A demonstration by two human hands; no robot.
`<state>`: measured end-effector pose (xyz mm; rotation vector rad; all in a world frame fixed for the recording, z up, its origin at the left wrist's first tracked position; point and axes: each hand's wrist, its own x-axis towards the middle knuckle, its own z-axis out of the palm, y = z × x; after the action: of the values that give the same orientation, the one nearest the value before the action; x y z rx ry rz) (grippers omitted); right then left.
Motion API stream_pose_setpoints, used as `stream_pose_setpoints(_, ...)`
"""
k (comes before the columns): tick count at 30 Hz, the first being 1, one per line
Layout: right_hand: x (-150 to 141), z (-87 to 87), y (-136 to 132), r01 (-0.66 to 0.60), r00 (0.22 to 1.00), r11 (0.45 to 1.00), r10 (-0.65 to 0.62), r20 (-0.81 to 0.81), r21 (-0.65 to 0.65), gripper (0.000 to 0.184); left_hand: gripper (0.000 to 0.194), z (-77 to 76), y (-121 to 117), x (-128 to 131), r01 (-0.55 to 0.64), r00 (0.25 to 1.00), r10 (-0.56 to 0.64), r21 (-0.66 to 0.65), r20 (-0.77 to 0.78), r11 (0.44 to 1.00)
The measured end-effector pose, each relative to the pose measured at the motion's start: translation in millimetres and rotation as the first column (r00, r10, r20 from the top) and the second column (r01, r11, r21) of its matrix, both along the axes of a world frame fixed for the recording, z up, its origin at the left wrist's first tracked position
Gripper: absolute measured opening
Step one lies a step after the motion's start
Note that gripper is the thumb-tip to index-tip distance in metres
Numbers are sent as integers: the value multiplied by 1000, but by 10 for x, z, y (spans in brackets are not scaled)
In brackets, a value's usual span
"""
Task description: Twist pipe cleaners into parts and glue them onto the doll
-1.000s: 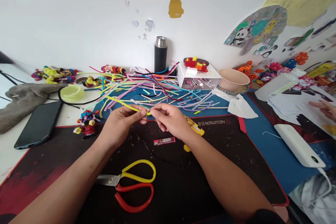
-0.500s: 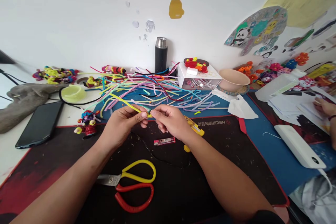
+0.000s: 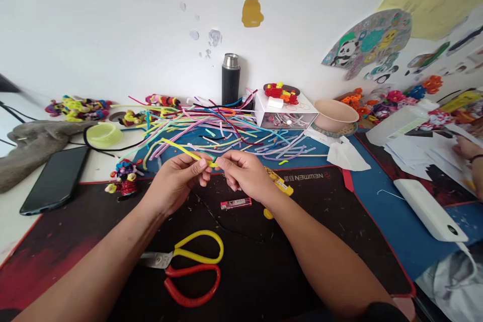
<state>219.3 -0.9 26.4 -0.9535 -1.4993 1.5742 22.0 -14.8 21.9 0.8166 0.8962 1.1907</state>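
Observation:
A yellow pipe cleaner (image 3: 178,146) runs through the fingers of my left hand (image 3: 180,177), which pinches it between thumb and forefinger. My right hand (image 3: 243,172) is closed on the same yellow strand near its end, a short gap from the left. A bit of green pipe cleaner (image 3: 207,155) shows between the hands; which one grips it I cannot tell. Below them a pink lighter (image 3: 236,204) lies on the black mat (image 3: 264,271). Closer to me are scissors (image 3: 194,264) with one yellow and one red handle, lying beside my left forearm.
Loose coloured pipe cleaners (image 3: 222,123) spread behind my hands. A phone (image 3: 55,180) and a small doll figure (image 3: 124,181) are at left. A black thermos (image 3: 230,80), a white box (image 3: 285,110) and a bowl (image 3: 335,114) stand at the wall. At right, another person's hand (image 3: 468,148) rests near papers.
My hands have drawn slightly apart, showing a little more yellow strand between them. The yellow strand's free end has shifted slightly. The other person's hand moved a little.

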Motion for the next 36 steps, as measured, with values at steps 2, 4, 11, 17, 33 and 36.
stream_pose_setpoints(2,-3,-9,11,22,1000,1000,-22,-12,-11,43,47,2,15,-24,12,999,-11,-36,32,999)
stream_pose_setpoints(4,-5,-16,16,34,999,999,-34,-17,-12,43,49,12,24,-38,24,998,-20,-81,58,996)
stream_pose_setpoints(11,1,-7,-2,-31,998,999,30,50,13,41,42,22,18,-56,92,994,-85,-88,73,992)
stream_pose_setpoints(17,-1,-31,20,104,993,986,-111,48,129,34,46,66,33,-142,152,985,-161,-127,-65,980)
stream_pose_setpoints(33,20,-68,-26,-30,899,834,-219,379,551,22,51,176,4,-183,286,918,-330,-211,-220,935)
stream_pose_setpoints(36,10,-72,-20,-17,899,864,-207,386,503,18,53,203,11,-165,235,935,-280,-208,-218,949)
